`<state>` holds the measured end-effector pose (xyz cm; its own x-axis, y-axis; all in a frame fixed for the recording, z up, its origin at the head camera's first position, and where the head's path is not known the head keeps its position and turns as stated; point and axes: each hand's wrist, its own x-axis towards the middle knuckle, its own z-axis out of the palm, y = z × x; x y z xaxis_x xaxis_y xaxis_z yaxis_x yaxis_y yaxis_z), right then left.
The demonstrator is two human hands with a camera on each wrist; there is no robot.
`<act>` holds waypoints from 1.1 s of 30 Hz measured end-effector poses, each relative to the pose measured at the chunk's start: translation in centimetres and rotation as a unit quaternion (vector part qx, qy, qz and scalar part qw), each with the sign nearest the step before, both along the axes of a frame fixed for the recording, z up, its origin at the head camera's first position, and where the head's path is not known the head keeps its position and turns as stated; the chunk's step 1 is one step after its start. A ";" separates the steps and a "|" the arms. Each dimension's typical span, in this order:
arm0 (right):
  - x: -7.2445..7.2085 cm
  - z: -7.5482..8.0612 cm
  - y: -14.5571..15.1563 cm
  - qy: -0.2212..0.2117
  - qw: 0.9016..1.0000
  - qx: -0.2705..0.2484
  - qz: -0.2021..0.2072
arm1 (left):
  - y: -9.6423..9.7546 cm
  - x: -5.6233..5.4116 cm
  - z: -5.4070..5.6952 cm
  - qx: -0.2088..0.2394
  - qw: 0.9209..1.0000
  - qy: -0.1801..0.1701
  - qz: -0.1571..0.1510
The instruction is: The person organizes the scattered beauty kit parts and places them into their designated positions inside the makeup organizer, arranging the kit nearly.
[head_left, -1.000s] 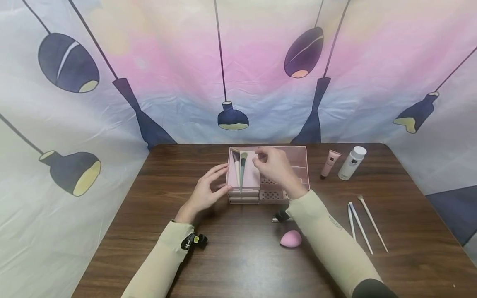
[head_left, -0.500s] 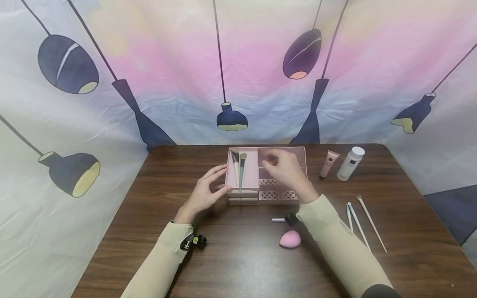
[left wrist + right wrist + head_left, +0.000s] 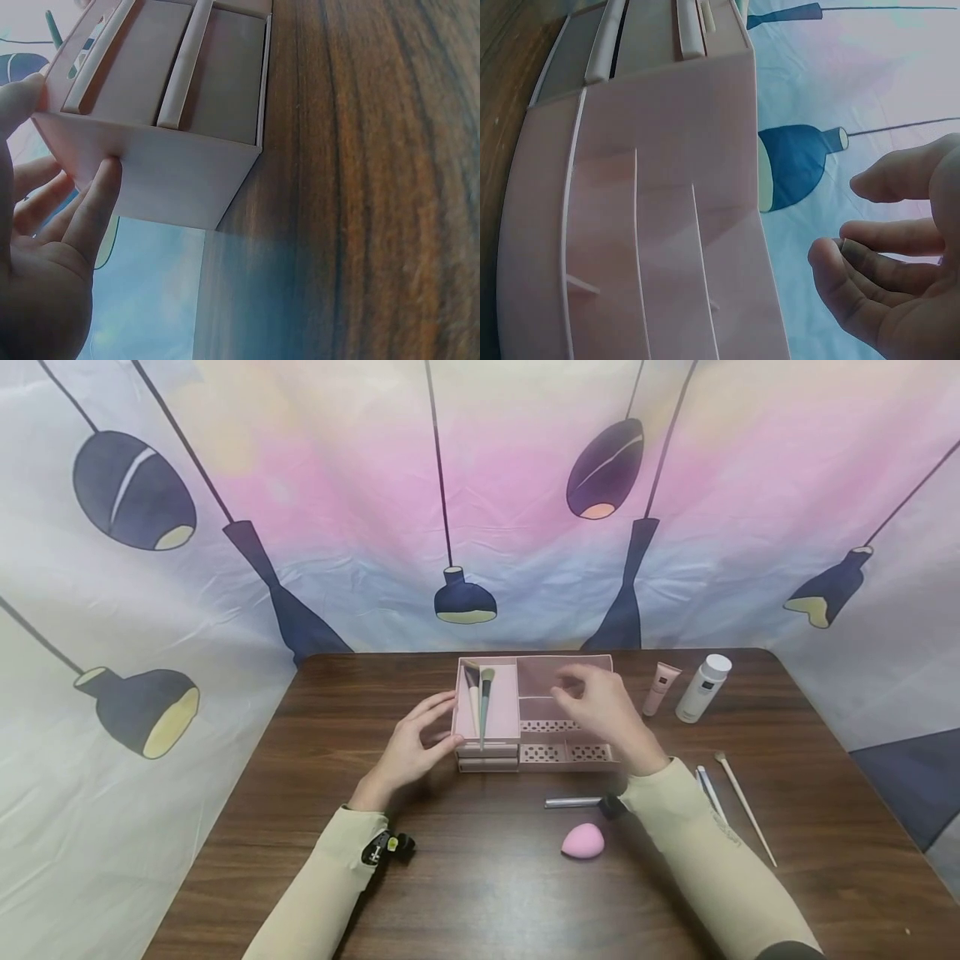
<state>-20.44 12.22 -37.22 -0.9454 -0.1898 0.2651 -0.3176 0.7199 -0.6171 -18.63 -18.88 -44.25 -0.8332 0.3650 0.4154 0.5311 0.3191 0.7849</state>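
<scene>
A pink makeup organizer [image 3: 504, 714] stands at the back of the table, with drawers on its left and divided compartments on its right. On its top left tray lie two makeup brushes, one with a green handle [image 3: 484, 714] and one with a cream handle [image 3: 474, 706]. My left hand [image 3: 408, 750] rests its extended fingers against the organizer's left side, thumb at the front corner; the left wrist view shows fingertips on the side wall [image 3: 172, 176]. Above the right compartments hovers my right hand [image 3: 600, 706], fingers loosely bent and holding nothing, apart from the organizer [image 3: 667, 112] in the right wrist view.
Right of the organizer stand a pink tube [image 3: 661, 690] and a white bottle [image 3: 703, 690]. A pink makeup sponge [image 3: 583, 842] and a silver stick [image 3: 573, 803] lie in front. Further right lie a long brush [image 3: 746, 808] and slim white sticks [image 3: 711, 795], partly behind the right sleeve.
My right hand has moved right, from above the brush tray to over the right compartments. My left hand has stayed at the organizer's side, and both brushes lie as before.
</scene>
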 end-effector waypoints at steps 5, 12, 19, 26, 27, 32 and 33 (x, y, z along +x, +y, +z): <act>0.4 -0.2 1.2 0.004 1.000 -0.002 -0.010 | -0.2 -0.3 -0.3 0.013 1.000 -0.009 -0.002; 1.0 -0.7 2.6 -0.002 1.000 0.010 -0.028 | 0.2 0.3 0.6 0.013 1.000 -0.013 -0.003; 1.3 -0.9 3.8 0.008 0.999 0.027 -0.034 | 0.7 1.6 2.9 0.008 1.000 -0.011 -0.011; 1.8 -1.0 5.0 0.027 0.998 0.031 -0.045 | 0.7 1.7 2.9 0.012 1.000 -0.005 -0.017; 1.9 -1.0 5.2 0.029 0.998 0.032 -0.048 | 0.7 1.7 2.9 0.011 1.000 -0.004 -0.017; 2.4 -1.3 6.3 0.031 0.998 0.033 -0.055 | 0.7 1.7 2.9 0.011 1.000 -0.011 -0.015; 2.5 -1.4 6.6 0.029 0.998 0.031 -0.054 | 0.7 1.7 3.0 0.010 1.000 -0.012 -0.014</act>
